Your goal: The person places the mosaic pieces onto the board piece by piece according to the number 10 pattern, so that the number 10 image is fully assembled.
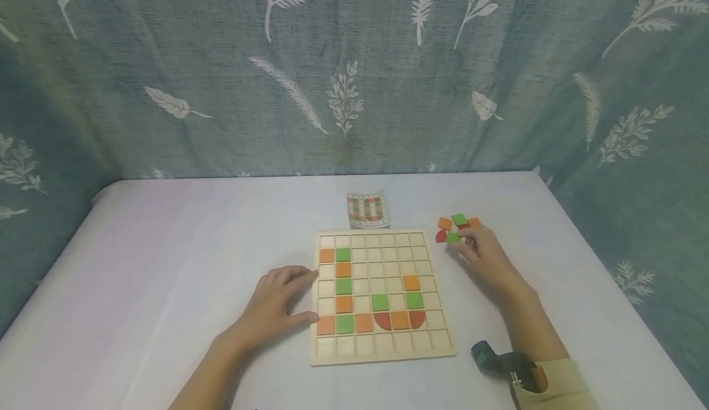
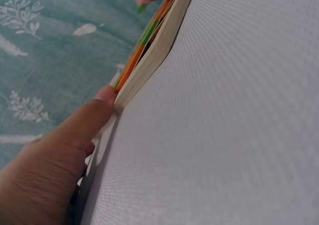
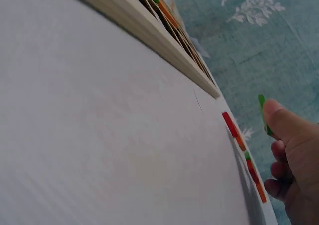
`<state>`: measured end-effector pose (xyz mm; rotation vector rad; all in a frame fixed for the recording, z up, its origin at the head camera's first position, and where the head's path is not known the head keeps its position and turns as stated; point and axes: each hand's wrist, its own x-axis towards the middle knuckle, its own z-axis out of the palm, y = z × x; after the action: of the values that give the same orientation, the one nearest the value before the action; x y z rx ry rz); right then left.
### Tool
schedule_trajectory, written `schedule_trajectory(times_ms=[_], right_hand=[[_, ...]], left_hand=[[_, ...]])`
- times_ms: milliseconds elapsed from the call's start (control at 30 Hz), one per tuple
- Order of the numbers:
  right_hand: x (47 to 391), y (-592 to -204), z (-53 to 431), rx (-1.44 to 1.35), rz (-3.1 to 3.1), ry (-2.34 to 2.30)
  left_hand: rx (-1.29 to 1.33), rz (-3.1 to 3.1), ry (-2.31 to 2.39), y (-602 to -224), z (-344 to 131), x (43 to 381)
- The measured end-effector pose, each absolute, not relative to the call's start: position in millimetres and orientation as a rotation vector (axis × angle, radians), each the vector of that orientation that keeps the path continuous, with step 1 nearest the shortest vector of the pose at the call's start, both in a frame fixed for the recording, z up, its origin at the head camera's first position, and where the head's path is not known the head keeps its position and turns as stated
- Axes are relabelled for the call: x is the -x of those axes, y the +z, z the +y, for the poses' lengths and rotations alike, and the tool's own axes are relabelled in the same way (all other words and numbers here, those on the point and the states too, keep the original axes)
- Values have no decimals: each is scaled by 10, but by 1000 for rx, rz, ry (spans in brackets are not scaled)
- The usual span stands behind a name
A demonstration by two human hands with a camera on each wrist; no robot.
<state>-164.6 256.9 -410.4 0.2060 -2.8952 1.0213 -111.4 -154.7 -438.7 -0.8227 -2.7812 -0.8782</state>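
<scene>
A wooden grid board (image 1: 382,357) lies on the table, with orange and green square tiles and two red rounded pieces set in its cells. The thumb and a fingertip of my left hand (image 1: 274,302) touch the board's left edge; in the left wrist view the thumb (image 2: 106,94) rests at its rim. My right hand (image 1: 487,256), off the board's upper right corner, pinches a green square tile (image 1: 453,237). In the right wrist view that green tile (image 3: 262,105) is held up off the table between thumb and fingers, most of which are hidden.
Beside the right hand lie loose pieces: an orange tile (image 1: 445,223), a green tile (image 1: 459,219), a red piece (image 1: 440,236) and others partly covered. A printed pattern card (image 1: 368,210) sits behind the board. A patterned curtain (image 1: 343,77) hangs behind the white table (image 1: 166,244).
</scene>
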Motion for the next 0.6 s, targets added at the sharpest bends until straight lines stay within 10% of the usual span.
schedule_trajectory(times_ms=[600], right_hand=[[1556,-4127,2076,-550,-2882,1092]], left_hand=[[846,-2729,-866,-4420,-1582,1126]])
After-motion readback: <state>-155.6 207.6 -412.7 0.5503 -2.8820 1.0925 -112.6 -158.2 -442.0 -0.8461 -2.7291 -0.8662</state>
